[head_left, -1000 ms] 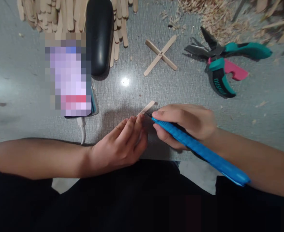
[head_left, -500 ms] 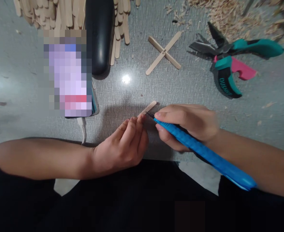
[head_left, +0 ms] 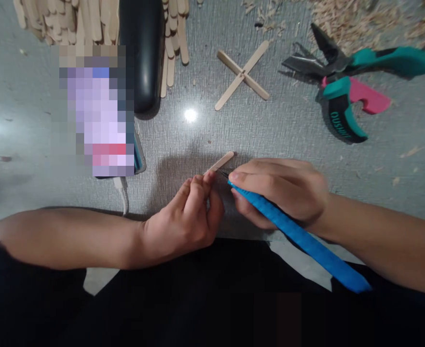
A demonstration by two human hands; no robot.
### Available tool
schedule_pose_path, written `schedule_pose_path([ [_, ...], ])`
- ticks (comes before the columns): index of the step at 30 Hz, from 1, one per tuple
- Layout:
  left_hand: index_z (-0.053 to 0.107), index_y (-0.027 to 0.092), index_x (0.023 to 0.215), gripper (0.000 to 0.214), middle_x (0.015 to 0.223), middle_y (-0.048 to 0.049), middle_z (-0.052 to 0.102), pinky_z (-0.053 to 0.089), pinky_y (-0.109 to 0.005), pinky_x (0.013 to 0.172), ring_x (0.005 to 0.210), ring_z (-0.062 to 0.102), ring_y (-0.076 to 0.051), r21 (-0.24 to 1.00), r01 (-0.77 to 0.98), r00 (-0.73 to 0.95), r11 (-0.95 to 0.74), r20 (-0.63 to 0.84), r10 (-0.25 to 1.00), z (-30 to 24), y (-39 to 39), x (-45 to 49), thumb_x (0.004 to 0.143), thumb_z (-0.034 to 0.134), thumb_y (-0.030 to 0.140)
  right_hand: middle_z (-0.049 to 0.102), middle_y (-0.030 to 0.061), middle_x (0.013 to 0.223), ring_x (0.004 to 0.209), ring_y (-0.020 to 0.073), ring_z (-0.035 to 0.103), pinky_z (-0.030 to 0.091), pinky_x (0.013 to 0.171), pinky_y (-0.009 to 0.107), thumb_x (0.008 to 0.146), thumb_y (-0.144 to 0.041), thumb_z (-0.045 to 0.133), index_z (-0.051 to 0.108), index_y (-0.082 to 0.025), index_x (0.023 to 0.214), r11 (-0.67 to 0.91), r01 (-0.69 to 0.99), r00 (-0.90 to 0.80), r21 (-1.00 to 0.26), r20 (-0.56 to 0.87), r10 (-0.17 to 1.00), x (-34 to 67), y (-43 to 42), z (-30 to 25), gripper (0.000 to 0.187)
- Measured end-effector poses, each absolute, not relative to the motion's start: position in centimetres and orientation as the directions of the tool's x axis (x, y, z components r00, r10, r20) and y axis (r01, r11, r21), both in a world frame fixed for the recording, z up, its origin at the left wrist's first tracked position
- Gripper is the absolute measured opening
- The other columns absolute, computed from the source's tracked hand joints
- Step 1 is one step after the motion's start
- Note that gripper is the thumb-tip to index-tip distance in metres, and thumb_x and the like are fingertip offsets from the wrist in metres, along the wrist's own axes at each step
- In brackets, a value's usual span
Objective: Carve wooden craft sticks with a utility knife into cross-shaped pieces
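Close to the table's front edge, my left hand pinches a pale wooden craft stick, whose far end sticks out to the upper right. My fingers hide its near end. My right hand is closed around a blue-handled craft knife. The knife's thin dark tip meets the stick just beyond my left fingertips; the cut itself is too small to make out. Farther up the table, two craft sticks joined into a cross lie by themselves.
Teal-and-black pliers with a pink part lie open at the right, near wood shavings. At the upper left are a heap of craft sticks, a black case and a blurred-out phone with a white cable.
The knife's handle end has swung slightly down and left, while its tip stays at the stick. Both hands keep their hold. The whole view has shifted slightly.
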State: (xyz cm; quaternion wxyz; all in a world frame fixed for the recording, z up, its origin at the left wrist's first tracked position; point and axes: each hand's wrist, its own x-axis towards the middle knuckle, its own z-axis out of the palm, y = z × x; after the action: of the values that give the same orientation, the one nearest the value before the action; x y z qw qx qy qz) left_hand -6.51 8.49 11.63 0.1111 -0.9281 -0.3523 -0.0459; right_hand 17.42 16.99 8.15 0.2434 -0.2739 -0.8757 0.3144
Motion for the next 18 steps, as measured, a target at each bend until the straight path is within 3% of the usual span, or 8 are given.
schedule_pose_path([
  [4, 0.078, -0.009, 0.132, 0.034, 0.129, -0.0258, 0.087, 0.075, -0.032, 0.101, 0.108, 0.089, -0.027, -0.162, 0.677, 0.736, -0.718, 0.155, 0.659, 11.74, 8.28, -6.46, 0.107, 0.066, 0.012, 0.081, -0.0012, 0.083, 0.071, 0.0165, 0.078, 0.070, 0.069, 0.029, 0.100, -0.009, 0.067, 0.065, -0.024, 0.115, 0.812, 0.258, -0.715, -0.524, 0.462, 0.525, 16.76, 17.13, 8.69, 0.022],
  [8, 0.078, -0.007, 0.134, 0.040, 0.129, -0.0274, 0.086, 0.075, -0.034, 0.105, 0.111, 0.088, -0.028, -0.145, 0.686, 0.728, -0.713, 0.154, 0.668, 11.58, 8.08, -6.40, 0.111, 0.064, 0.023, 0.084, 0.0065, 0.088, 0.075, 0.0190, 0.081, 0.072, 0.070, 0.030, 0.102, -0.012, 0.068, 0.066, -0.019, 0.117, 0.853, 0.248, -0.740, -0.460, 0.478, 0.473, 16.57, 17.14, 8.76, 0.017],
  [13, 0.078, -0.010, 0.132, 0.036, 0.126, -0.0258, 0.088, 0.075, -0.033, 0.101, 0.107, 0.089, -0.029, -0.148, 0.690, 0.723, -0.709, 0.185, 0.665, 11.38, 8.15, -6.30, 0.104, 0.069, 0.011, 0.083, 0.0066, 0.086, 0.075, 0.0190, 0.081, 0.073, 0.070, 0.029, 0.101, -0.011, 0.070, 0.066, -0.019, 0.117, 0.867, 0.239, -0.734, -0.437, 0.503, 0.456, 16.74, 17.09, 8.62, 0.018],
  [18, 0.077, -0.011, 0.131, 0.037, 0.126, -0.0263, 0.087, 0.076, -0.033, 0.099, 0.106, 0.089, -0.029, -0.145, 0.687, 0.725, -0.712, 0.184, 0.663, 11.42, 8.38, -6.19, 0.106, 0.067, 0.014, 0.084, 0.0071, 0.085, 0.076, 0.0193, 0.082, 0.073, 0.068, 0.029, 0.102, -0.011, 0.068, 0.066, -0.020, 0.113, 0.881, 0.242, -0.730, -0.407, 0.521, 0.442, 16.55, 17.14, 8.61, 0.015],
])
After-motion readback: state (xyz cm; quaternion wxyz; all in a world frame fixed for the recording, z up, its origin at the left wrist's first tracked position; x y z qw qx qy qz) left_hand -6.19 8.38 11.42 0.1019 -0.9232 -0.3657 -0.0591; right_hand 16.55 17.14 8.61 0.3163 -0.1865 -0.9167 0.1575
